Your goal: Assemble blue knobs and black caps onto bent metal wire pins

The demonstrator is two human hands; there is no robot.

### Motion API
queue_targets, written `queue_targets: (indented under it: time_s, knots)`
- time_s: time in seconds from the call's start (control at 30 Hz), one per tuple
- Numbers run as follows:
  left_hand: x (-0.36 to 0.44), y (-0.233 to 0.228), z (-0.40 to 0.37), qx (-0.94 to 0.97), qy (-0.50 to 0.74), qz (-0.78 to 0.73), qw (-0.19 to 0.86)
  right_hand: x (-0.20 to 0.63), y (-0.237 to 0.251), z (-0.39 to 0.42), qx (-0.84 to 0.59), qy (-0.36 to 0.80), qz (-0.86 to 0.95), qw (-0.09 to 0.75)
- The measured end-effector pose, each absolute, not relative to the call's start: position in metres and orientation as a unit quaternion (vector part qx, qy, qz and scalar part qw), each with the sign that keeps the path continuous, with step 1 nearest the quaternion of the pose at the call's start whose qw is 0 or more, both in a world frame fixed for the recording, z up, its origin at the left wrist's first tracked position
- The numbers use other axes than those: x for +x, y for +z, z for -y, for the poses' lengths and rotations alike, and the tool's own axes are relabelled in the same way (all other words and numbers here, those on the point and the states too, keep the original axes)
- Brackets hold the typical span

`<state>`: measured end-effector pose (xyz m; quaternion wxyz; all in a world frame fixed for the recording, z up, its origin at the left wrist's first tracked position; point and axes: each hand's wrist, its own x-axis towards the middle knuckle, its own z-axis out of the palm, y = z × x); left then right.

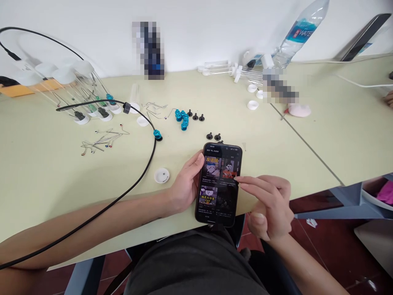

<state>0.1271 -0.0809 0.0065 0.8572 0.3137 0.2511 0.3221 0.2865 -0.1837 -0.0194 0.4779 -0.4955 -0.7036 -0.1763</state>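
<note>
At the table's edge [92,241], your left hand [184,184] is gripping the phone [220,184] steady while your right hand's [270,209] extended forefinger is touching its screen.

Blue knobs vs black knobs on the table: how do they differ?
Colour: the blue knobs are shiny turquoise, the black knobs dark and dull. Grouping: the blue ones sit bunched in a touching cluster; the black ones stand apart in a loose row. Both are small, lying on the table beyond the phone.
</note>
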Motion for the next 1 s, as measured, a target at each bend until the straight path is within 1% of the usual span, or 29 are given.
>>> queue_targets:
  time_s: [0.4,0.67,1.0]
  knots:
    - [0.1273,0.0033,0.0807,0.306,0.330,-0.241,0.860,0.2874,-0.0218,0.1870,-0.494,-0.167,0.710,0.474]
    - [0.1272,0.0050,0.0814,0.294,0.305,-0.237,0.874,0.2875,-0.0232,0.1859,-0.477,-0.183,0.712,0.483]
    - [0.1273,0.0042,0.0802,0.311,0.321,-0.232,0.864,0.2886,-0.0214,0.1893,-0.481,-0.187,0.728,0.450]
